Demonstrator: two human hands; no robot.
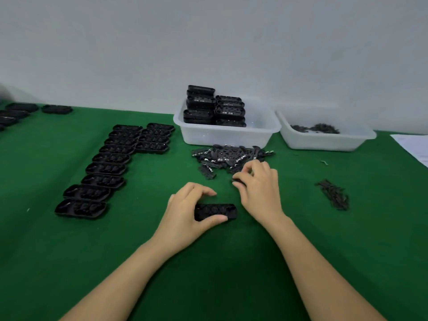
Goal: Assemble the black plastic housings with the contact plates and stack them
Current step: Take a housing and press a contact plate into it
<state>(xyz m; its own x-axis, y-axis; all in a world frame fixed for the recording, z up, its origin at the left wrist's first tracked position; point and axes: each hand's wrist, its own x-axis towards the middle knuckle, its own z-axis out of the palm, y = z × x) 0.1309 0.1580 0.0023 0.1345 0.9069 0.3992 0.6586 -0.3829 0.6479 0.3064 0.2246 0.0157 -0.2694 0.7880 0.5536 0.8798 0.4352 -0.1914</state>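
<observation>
1. The black housing (215,212) lay flat on the green table cover (208,274), nearest the person, and everything below is placed from it.
2. The left hand (185,213) gripped the housing's left end — thumb along the near edge, fingers curled over the far edge.
3. Just beyond the housing's right end, the right hand (259,185) hovered with fingers curled, pinching a small dark part (238,181) at its fingertips; what that part was could not be told.
4. Beyond the housing, just past the right hand, lay a loose heap of contact plates (231,156), black with bright metal tabs.
5. Far right of the housing sat a smaller pile of dark pieces (333,194).
6. Left of the housing, two rows of open housings (108,169) ran away from the viewer, overlapping like tiles.
7. Farther back than the plate heap stood a clear plastic tub (225,135) with stacked housings (213,105) — some rose above its rim.
8. Right of that tub was a second tub (324,141) holding small dark bits, and a white sheet (412,144) at the cover's right edge.
9. More black housings (56,109) lay at the far left, beneath a pale wall (208,42).
</observation>
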